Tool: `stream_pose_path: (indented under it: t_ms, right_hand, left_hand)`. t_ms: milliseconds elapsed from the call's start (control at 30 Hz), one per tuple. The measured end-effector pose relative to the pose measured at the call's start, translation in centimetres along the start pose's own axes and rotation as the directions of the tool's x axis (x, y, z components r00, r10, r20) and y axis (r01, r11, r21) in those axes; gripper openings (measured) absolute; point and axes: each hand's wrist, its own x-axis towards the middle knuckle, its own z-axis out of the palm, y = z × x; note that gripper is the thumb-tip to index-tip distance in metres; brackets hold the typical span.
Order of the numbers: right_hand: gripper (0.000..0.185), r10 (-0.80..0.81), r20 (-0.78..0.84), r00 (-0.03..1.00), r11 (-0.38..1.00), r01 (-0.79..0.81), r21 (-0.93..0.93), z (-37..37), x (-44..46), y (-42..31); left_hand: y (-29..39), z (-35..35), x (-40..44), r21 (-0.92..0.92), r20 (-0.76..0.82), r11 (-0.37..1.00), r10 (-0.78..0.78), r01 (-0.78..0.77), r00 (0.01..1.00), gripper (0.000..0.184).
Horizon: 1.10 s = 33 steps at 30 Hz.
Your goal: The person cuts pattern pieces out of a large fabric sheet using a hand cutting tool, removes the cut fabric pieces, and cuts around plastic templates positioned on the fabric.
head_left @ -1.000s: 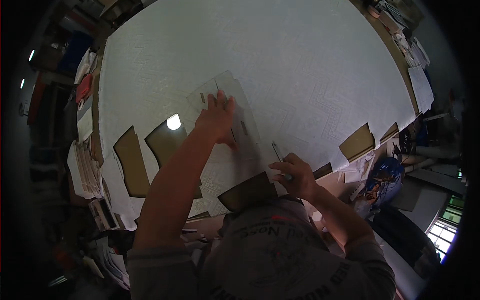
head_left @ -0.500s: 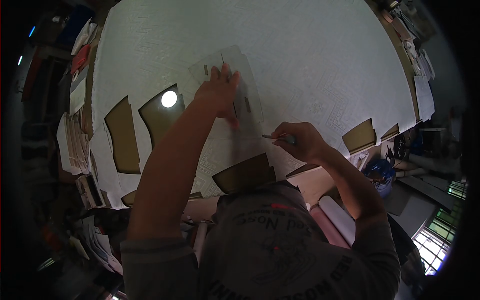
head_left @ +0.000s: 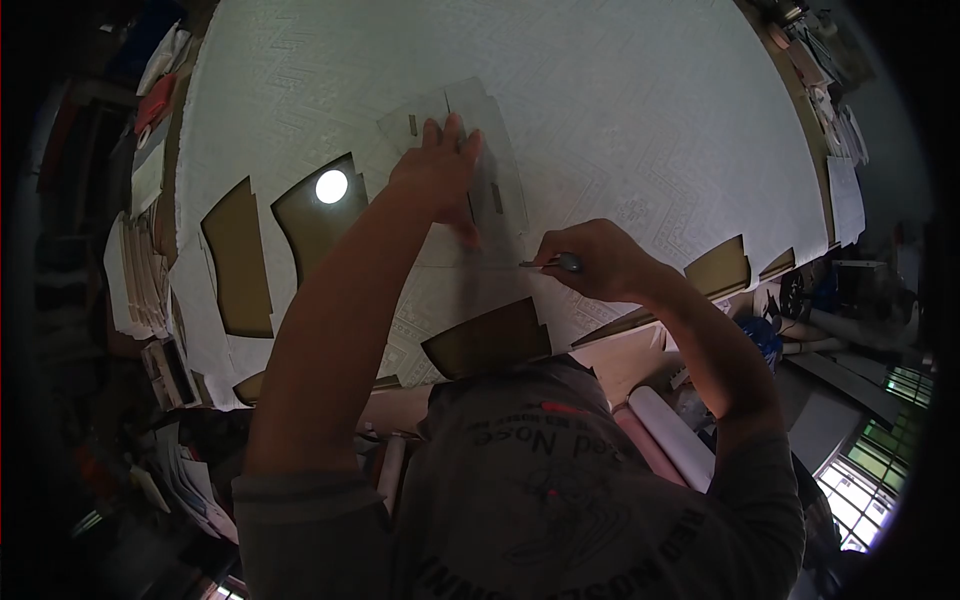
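My left hand (head_left: 437, 185) lies with spread fingers on a clear template (head_left: 500, 145), pressing it flat against a pale patterned sheet (head_left: 600, 100). Two short dark slots or strips show in the template. At its lower right corner, my right hand (head_left: 598, 262) is closed around a slim craft knife (head_left: 566, 262). The thin tip touches or sits just above the sheet by the template's lower edge; which of the two I cannot tell. Cut-out openings in the sheet, such as a curved one (head_left: 240, 265) and a nearer one (head_left: 488, 338), show a brown surface beneath.
Stacked papers or pattern pieces (head_left: 135, 275) stand along the left side. Further papers (head_left: 845, 190) hang at the right edge of the table. Pale and pink rolls (head_left: 670, 435) lie below the near edge, beside my body. A bright round reflection sits on one opening.
My right hand and the knife have shifted slightly left and up, with the hand turned a little. My left hand stays on the template. The whole view has tilted slightly.
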Motion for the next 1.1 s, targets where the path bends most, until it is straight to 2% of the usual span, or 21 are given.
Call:
stream_pose_path:
  t_ms: [133, 200, 233, 300, 367, 433, 533, 633, 700, 733, 800, 833, 900, 933, 1000, 1100]
  right_hand:
    - [0.012, -0.068, -0.06, 0.996, 0.997, 0.07, 0.028, 1.1, -0.3, 0.8]
    - [0.014, -0.116, -0.187, 0.975, 0.984, 0.139, 0.113, 2.9, -0.5, 1.7]
    - [0.014, -0.124, -0.193, 0.973, 0.981, 0.149, 0.126, 4.5, 0.0, 1.6]
    - [0.011, -0.201, -0.359, 0.911, 0.951, 0.27, 0.152, 8.1, 2.8, 0.3]
    - [0.015, -0.158, -0.449, 0.879, 0.924, 0.292, 0.247, 11.9, 7.0, -3.6]
    - [0.017, -0.078, -0.465, 0.882, 0.954, 0.201, 0.222, 14.0, 10.1, -6.6]
    - [0.02, -0.047, -0.429, 0.902, 0.941, 0.184, 0.285, 14.5, 9.3, -6.4]
    - [0.026, -0.104, -0.426, 0.899, 0.916, 0.254, 0.311, 12.7, 4.2, -5.1]
    - [0.022, -0.069, -0.388, 0.919, 0.978, 0.14, 0.158, 10.7, 0.7, -4.8]
    - [0.022, -0.051, -0.397, 0.916, 0.983, 0.118, 0.144, 10.4, -0.7, -4.7]
    - [0.017, 0.222, -0.563, 0.796, 0.952, -0.051, 0.303, 10.3, -2.9, -5.1]
    - [0.017, 0.24, -0.576, 0.782, 0.954, -0.079, 0.291, 10.4, -3.3, -5.2]
    - [0.016, 0.466, -0.654, 0.595, 0.876, -0.208, 0.435, 10.9, -3.8, -5.6]
    - [0.016, 0.473, -0.663, 0.58, 0.876, -0.228, 0.426, 11.0, -3.7, -5.9]
    - [0.014, 0.57, -0.671, 0.474, 0.822, -0.333, 0.463, 11.0, -2.7, -6.7]
    - [0.013, 0.54, -0.734, 0.412, 0.837, -0.355, 0.417, 11.6, -1.6, -7.1]
  left_hand:
    - [-0.1, 0.0, 0.2, -0.024, 0.008, 1.0, 0.01, -0.01, 1.0, 0.15]
    - [-0.1, -0.1, 0.3, -0.024, 0.016, 1.0, 0.006, -0.006, 1.0, 0.15]
    - [0.0, -0.2, 0.3, -0.026, 0.021, 1.0, 0.007, -0.006, 1.0, 0.15]
    - [0.2, -0.2, 0.1, -0.006, 0.008, 1.0, -0.008, 0.008, 1.0, 0.15]
    - [0.3, 0.1, 0.1, 0.007, 0.005, 1.0, -0.01, 0.01, 1.0, 0.149]
    - [0.0, 0.0, 0.4, -0.01, 0.013, 1.0, 0.01, -0.01, 1.0, 0.15]
    - [0.0, 0.0, 0.4, -0.02, 0.014, 1.0, 0.017, -0.017, 1.0, 0.152]
    - [-0.2, 0.0, 0.4, -0.027, 0.012, 0.999, 0.022, -0.022, 1.0, 0.152]
    - [-0.3, 0.2, 0.3, -0.019, 0.016, 1.0, 0.021, -0.021, 1.0, 0.152]
    - [-0.2, 0.2, 0.6, -0.005, 0.022, 1.0, 0.016, -0.015, 1.0, 0.152]
    - [-0.3, 0.3, 0.7, -0.013, 0.011, 0.999, 0.038, -0.038, 0.999, 0.153]
    - [-0.4, 0.4, 0.8, -0.022, 0.013, 0.999, 0.028, -0.028, 1.0, 0.153]
    - [-0.3, 0.4, 1.0, -0.017, 0.013, 0.999, 0.044, -0.044, 0.999, 0.154]
    - [-0.3, 0.5, 1.0, -0.003, 0.025, 1.0, 0.022, -0.022, 0.999, 0.155]
    - [-0.4, 0.5, 1.1, -0.004, 0.014, 0.999, 0.041, -0.041, 0.999, 0.155]
    - [-0.4, 0.6, 1.3, 0.007, 0.013, 0.999, 0.05, -0.05, 0.999, 0.156]
